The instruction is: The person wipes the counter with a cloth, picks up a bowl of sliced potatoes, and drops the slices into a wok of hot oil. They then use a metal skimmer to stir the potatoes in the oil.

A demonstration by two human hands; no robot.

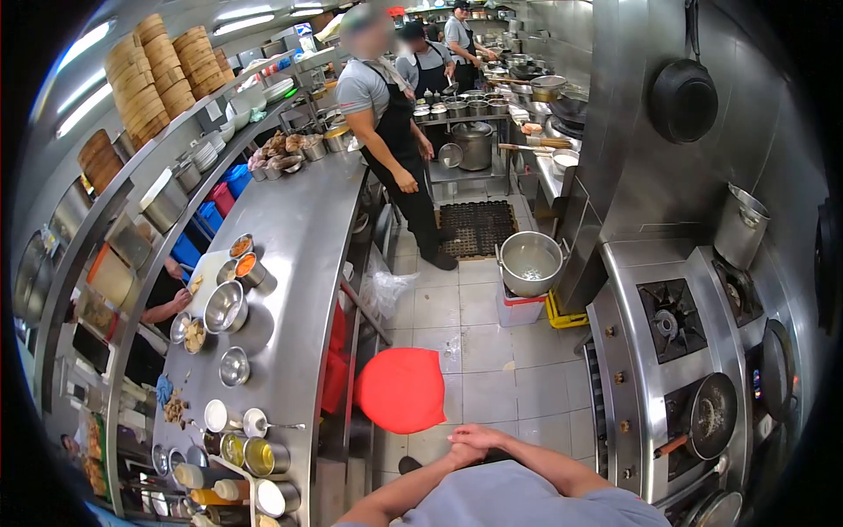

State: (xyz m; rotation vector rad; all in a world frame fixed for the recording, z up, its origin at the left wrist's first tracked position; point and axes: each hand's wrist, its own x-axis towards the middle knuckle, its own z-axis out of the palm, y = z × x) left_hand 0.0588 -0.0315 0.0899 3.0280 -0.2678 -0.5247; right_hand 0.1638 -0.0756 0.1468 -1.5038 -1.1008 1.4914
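My left hand (466, 454) and my right hand (479, 435) are clasped together in front of my body, low in the middle of the view. Both are closed, fingers folded against each other, and I see no object in them. Just beyond them to the left is a round red lid or seat (400, 391), which my hands do not touch. A wok (712, 415) with a wooden handle rests on the stove to the right of my right arm.
A steel counter (303, 220) runs along the left with metal bowls (226, 307) and sauce containers. A large pot (530, 263) stands on a bucket in the aisle. A person (386, 123) stands ahead beside the counter; other people work farther back. Gas burners (669, 323) are on the right.
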